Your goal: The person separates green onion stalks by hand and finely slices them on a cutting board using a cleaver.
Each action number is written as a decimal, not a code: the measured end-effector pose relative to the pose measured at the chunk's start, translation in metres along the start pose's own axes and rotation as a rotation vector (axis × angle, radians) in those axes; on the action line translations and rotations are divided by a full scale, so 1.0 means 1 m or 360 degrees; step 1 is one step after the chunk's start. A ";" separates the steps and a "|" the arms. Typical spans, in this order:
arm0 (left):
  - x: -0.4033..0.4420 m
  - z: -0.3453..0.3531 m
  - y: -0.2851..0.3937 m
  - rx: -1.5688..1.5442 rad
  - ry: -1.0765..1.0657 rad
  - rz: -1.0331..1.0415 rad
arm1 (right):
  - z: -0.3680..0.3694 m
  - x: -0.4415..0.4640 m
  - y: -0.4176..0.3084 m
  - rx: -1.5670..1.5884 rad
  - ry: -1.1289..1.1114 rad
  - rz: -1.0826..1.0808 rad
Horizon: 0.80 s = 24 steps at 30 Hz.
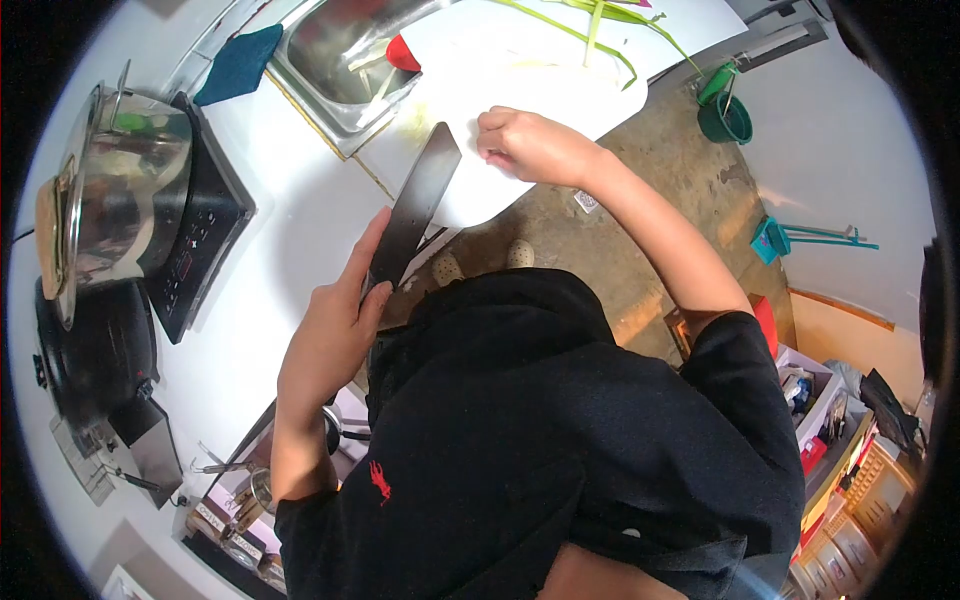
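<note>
Left hand (332, 325) holds knife (417, 200); shirt (520, 400) bears red logo (379, 482).

The knife (425, 187) at upper centre is dark grey, the board (478, 195) white. Stalks (594, 35) at the top are green; the shirt (500, 390) below is black, its emblem (379, 482) red.

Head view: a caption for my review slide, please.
Left hand gripping a broad knife, right hand curled over a white board near a metal sink.
</note>
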<state>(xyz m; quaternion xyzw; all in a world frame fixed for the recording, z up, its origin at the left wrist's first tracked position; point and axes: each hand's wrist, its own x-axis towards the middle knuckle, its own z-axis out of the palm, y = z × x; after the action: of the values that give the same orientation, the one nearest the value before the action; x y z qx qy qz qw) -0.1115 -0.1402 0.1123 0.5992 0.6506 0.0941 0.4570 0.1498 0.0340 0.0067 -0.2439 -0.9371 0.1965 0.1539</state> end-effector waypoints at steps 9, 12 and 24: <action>0.005 0.002 0.009 0.0049 -0.0064 -0.0029 | 0.016 -0.014 -0.007 -0.0168 0.0157 -0.0043; 0.007 0.004 0.004 0.0077 -0.0010 0.0076 | 0.018 -0.023 -0.009 -0.0170 0.0252 -0.0058; 0.021 0.000 0.015 0.0164 0.0060 0.0258 | 0.047 -0.038 -0.016 -0.0387 0.0629 -0.0037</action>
<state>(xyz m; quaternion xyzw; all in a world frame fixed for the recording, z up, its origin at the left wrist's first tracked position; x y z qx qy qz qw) -0.0989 -0.1179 0.1122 0.6707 0.6125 0.1082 0.4041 0.1573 -0.0125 -0.0341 -0.2836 -0.9083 0.0289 0.3061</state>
